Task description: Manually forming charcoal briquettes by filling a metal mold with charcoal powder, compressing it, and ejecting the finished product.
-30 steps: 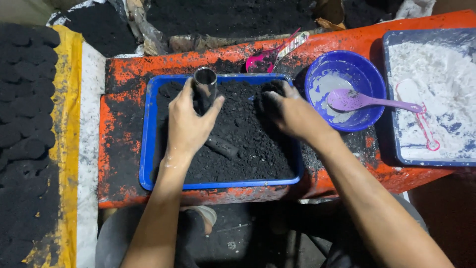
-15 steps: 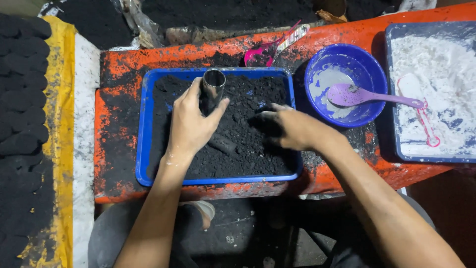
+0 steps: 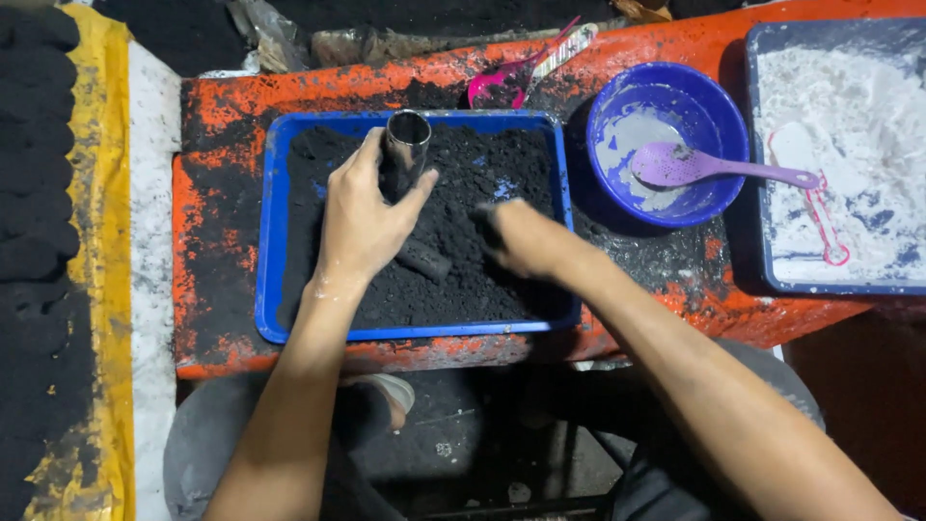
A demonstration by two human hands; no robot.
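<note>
My left hand (image 3: pixel 362 217) grips a short metal tube (image 3: pixel 405 150) standing upright in black powder (image 3: pixel 463 280) inside a blue tray (image 3: pixel 270 260). My right hand (image 3: pixel 526 236) is blurred, fingers curled down into the black powder in the middle of the tray, just right of the tube. Whether it holds powder cannot be told. A dark cylindrical piece (image 3: pixel 424 260) lies in the powder between the two hands.
The tray sits on an orange bench (image 3: pixel 222 106). To the right stand a blue bowl (image 3: pixel 666 106) with a purple spoon (image 3: pixel 714 169) and a tray of white powder (image 3: pixel 839 154). Pink tool (image 3: pixel 502 82) at the back. Black briquettes on yellow sheeting (image 3: pixel 39 193) lie left.
My right hand has drawn back from the tray's far right part toward its middle and dug into the powder. The left hand keeps hold of the tube.
</note>
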